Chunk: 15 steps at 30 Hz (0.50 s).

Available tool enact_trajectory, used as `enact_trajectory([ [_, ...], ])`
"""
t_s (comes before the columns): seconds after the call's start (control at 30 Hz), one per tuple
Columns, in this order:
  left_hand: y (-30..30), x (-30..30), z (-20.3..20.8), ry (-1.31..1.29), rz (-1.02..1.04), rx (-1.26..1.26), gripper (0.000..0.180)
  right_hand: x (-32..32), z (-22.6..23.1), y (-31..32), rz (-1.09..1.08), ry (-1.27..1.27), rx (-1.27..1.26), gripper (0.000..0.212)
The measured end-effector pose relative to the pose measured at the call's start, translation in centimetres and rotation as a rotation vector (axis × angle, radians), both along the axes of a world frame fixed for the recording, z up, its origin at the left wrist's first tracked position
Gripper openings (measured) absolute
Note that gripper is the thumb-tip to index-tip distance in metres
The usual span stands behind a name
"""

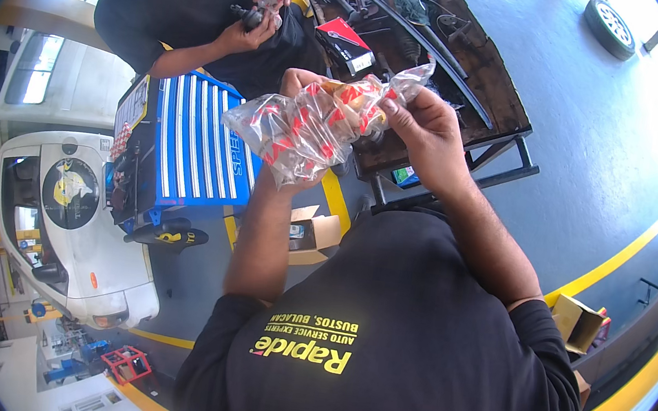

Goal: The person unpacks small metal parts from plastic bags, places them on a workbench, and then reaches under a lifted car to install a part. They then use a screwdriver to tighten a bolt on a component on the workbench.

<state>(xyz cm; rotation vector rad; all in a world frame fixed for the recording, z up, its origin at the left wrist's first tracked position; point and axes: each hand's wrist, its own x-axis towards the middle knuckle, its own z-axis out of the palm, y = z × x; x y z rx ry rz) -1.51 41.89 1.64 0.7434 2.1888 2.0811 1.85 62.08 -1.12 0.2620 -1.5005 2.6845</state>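
A crumpled clear plastic bag (306,125) with red printing is held up in front of my chest. Something bulky and partly yellowish sits inside it, too veiled by the folds to name. My right hand (432,136) pinches the bag's narrow right end between thumb and fingers. Behind the bag, my left hand (300,80) is closed around it from the left; most of that hand is hidden. Just beyond my hands, a red and black box (345,46) lies at the workbench's near left edge.
A dark workbench (487,89) carries long metal parts and tools. At far left, a co-worker (188,12) holds a small dark part in both hands. A blue tool cabinet (201,140) stands left, near a white vehicle (79,232). An open cardboard box (324,232) is below my forearms.
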Motion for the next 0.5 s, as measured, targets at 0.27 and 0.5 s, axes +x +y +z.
enact_trajectory([
  [0.27,0.3,-0.1,-2.4,-0.201,-0.137,0.524,0.061,-0.4,-1.8,0.4,-0.082,-0.028,-0.136,0.016],
  [0.5,0.3,1.1,-2.1,-0.209,-0.087,0.432,0.053,-0.2,-0.8,-0.2,-0.089,0.058,-0.191,0.019],
])
